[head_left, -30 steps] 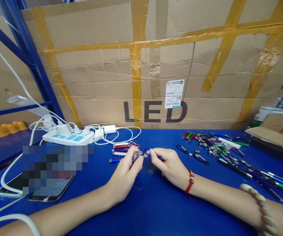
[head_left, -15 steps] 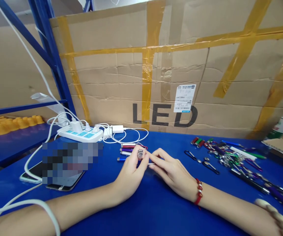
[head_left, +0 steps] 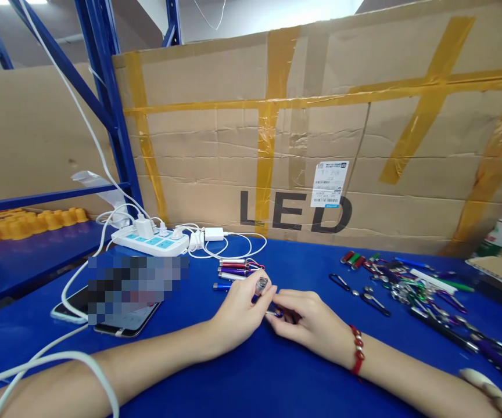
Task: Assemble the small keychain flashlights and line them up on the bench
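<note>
Fingers of the left hand [head_left: 240, 307] are closed around a small metal-ended tube [head_left: 261, 284], thumb against forefinger; those of the right hand [head_left: 314, 322] pinch a blue clip [head_left: 277, 313] just beside it. A second ago the hands were apart and the clip's loop stood clear in the right fingertips; now the fingertips meet, with the clip down between them. I judge from this that both pieces are being worked on together, though whether they are linked I cannot tell.

The tube's silvery tip points up out of the left grip, and its body is mostly hidden. Only a short curve of the clip shows, dark blue and glossy. Both are held above the near middle of the blue table [head_left: 251, 377].

Just beyond the left hand lies a row of coloured tubes [head_left: 232, 270]. Farther left are a phone [head_left: 131, 325] and a white power strip [head_left: 155, 244]. A jumbled pile of clips and pens [head_left: 416, 290] spreads on the right; the taped cardboard [head_left: 207, 162] stands at the far side.
</note>
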Action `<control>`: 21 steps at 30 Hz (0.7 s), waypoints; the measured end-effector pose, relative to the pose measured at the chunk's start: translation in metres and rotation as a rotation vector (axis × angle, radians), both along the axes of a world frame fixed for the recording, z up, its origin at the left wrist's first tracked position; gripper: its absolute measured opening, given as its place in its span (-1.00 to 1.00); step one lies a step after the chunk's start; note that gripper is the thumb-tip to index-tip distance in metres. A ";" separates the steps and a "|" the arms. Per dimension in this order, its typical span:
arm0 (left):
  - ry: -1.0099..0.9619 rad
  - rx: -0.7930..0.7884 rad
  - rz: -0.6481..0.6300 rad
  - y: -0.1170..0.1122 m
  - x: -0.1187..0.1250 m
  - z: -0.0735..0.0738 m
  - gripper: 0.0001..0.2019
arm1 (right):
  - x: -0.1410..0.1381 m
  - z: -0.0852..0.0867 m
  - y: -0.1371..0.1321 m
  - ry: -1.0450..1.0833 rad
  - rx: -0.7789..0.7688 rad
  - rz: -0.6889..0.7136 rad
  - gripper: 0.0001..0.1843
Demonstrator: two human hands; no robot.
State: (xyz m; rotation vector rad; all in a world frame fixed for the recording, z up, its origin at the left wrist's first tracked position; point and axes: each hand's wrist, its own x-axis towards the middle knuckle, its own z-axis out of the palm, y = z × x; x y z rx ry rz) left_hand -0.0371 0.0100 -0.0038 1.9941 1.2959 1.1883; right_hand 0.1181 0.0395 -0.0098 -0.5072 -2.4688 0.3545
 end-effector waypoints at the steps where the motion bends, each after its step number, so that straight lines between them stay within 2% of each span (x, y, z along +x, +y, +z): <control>1: -0.006 -0.002 -0.001 0.001 0.000 0.000 -0.76 | 0.000 0.000 -0.001 -0.012 -0.005 -0.011 -0.80; 8: -0.152 -0.031 0.015 0.003 0.002 0.000 -0.75 | -0.001 0.001 -0.002 -0.070 0.013 -0.102 -0.80; 13: -0.291 -0.179 -0.012 0.005 0.003 -0.005 -0.73 | 0.000 0.000 0.004 -0.024 0.036 -0.147 -0.77; 17: -0.333 -0.231 -0.063 0.004 0.004 -0.005 -0.69 | 0.001 0.002 0.005 0.045 -0.022 -0.135 -0.77; 21: -0.373 -0.266 -0.062 0.002 0.005 -0.003 -0.67 | 0.001 0.003 0.004 0.066 -0.028 -0.117 -0.71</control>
